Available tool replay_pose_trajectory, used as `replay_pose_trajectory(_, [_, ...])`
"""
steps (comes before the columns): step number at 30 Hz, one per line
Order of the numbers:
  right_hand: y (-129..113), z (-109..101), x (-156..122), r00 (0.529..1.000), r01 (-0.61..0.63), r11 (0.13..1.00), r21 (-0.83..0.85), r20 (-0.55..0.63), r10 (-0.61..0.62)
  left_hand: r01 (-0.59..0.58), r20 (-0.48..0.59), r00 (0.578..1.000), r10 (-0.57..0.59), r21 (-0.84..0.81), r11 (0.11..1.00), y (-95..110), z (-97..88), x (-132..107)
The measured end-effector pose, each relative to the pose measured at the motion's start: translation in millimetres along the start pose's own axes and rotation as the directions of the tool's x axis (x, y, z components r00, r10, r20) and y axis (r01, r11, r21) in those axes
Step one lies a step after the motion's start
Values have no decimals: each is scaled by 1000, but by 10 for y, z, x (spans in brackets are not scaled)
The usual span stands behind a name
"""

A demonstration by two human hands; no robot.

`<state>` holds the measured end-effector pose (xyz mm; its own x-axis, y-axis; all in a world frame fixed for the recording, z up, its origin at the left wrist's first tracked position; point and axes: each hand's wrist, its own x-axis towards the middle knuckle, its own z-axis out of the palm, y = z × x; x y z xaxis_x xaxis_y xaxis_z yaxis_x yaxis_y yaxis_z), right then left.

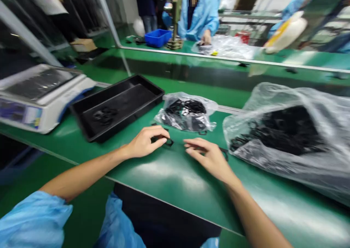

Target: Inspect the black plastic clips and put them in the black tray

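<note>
Your left hand fingers pinching a small black ring on the green bench, your right hand fingers spread flat beside it, small bag of black parts just behind.

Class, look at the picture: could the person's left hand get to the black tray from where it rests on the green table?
Probably yes. The left hand rests on the green table, fingers on a small black ring; the black tray lies just beyond, up-left, with only bare tabletop between.

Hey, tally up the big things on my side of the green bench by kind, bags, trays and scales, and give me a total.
Clear plastic bags of black parts: 2, a small bag and a large bag
Black tray: 1
Weighing scale: 1
Total: 4
Loose black parts under the left hand and right hand are too blurred to count.
</note>
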<state>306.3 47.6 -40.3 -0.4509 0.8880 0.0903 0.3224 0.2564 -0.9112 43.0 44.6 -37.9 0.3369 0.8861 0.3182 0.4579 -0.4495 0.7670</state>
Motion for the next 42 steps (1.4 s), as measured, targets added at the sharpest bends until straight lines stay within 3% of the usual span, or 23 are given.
replay_pose_trajectory(2, [28, -163, 48, 990, 83, 937, -339, -82, -118, 47, -117, 993, -31, 132, 990, -122, -390, 11])
replay_pose_trajectory(5, [63, -332, 126, 976, 74, 748, -660, -107, -191, 253, -283, 945, -162, 323, 912, -373, -1111, 1])
replay_pose_trajectory(8, [-43, -414, 105, 993, -88, 539, -838, -119, -23, 428, -277, 904, -326, 562, 708, -604, -1698, -40])
replay_pose_trajectory(11, [-188, -528, -14, 983, -147, 391, -909, -91, 158, 430, -245, 900, -359, 622, 654, -700, -1903, -95])
replay_pose_trajectory(14, [-207, -679, -179, 954, -200, 312, -929, -112, 280, 293, -229, 956, -185, 689, 663, -588, -1721, -179])
replay_pose_trajectory(15, [-182, -712, -233, 948, -200, 305, -931, -106, 299, 200, -188, 978, -92, 712, 673, -519, -1594, -206])
replay_pose_trajectory(17, [-114, -717, -318, 955, -158, 319, -935, -62, 291, -22, -1, 1000, 31, 684, 729, -383, -1282, -233])
replay_pose_trajectory(19, [-55, -634, -362, 979, -74, 330, -941, -5, 205, -199, 200, 975, 94, 612, 765, -288, -951, -205])
replay_pose_trajectory(21, [-27, -498, -371, 996, -20, 289, -957, 6, 90, -291, 334, 937, 102, 583, 759, -256, -672, -128])
replay_pose_trajectory(23, [-33, -370, -358, 999, 11, 250, -968, 21, 36, -332, 411, 907, 88, 573, 749, -274, -488, -42])
replay_pose_trajectory(25, [-72, -292, -336, 999, 0, 298, -955, 13, 41, -358, 448, 889, 97, 546, 757, -320, -404, 11])
replay_pose_trajectory(26, [-102, -270, -321, 999, -22, 382, -924, -8, 38, -366, 450, 886, 113, 530, 765, -348, -390, 16])
replay_pose_trajectory(28, [-178, -240, -279, 994, -90, 648, -756, -106, 14, -361, 406, 901, 149, 514, 778, -404, -392, -9])
replay_pose_trajectory(30, [-254, -184, -207, 981, -113, 917, -383, -190, 42, -340, 325, 926, 191, 498, 798, -431, -402, -58])
replay_pose_trajectory(31, [-281, -137, -157, 976, -130, 984, -124, -192, 105, -330, 278, 936, 215, 485, 810, -422, -401, -79])
replay_pose_trajectory(36, [-205, 185, 92, 974, -222, 955, 199, 0, 226, -336, 64, 940, 335, 342, 878, -129, -243, -45])
replay_pose_trajectory(39, [-79, 289, 104, 962, -269, 909, 318, 48, 268, -372, 2, 924, 383, 249, 894, 45, 17, 54])
replay_pose_trajectory(42, [4, 289, 31, 954, -286, 875, 390, 26, 300, -412, -36, 904, 426, 193, 890, 59, 312, 117])
